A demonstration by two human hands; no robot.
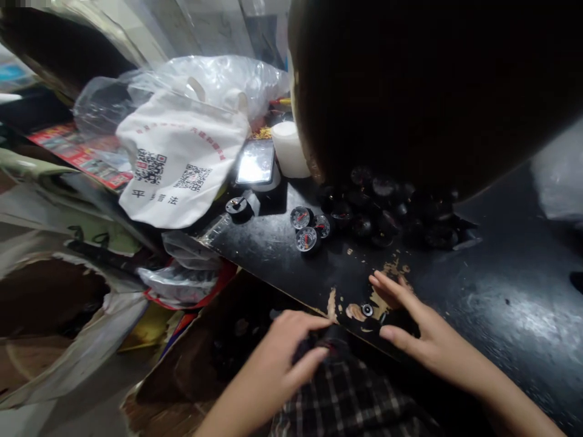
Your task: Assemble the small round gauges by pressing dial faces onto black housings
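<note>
My left hand (296, 349) is at the table's front edge, fingers apart and somewhat blurred, with nothing seen between thumb and forefinger. Over the worn patch of the black table (273, 255) is my right hand (410, 318), its thumb and fingers spread and holding nothing. A small round part (367, 310) lies just left of its thumb. Farther back stand a few round dial gauges (306, 239) with red needles, beside a dark pile of several more gauges (362, 224). Another round piece (237, 206) sits apart to the left.
A large dark object (410, 91) fills the upper right. At the back are a white printed bag (177, 158), clear plastic (228, 73), a white cylinder (290, 150) and a shiny rectangular item (255, 162). Below the left edge, an open carton (155, 388) holds dark pieces.
</note>
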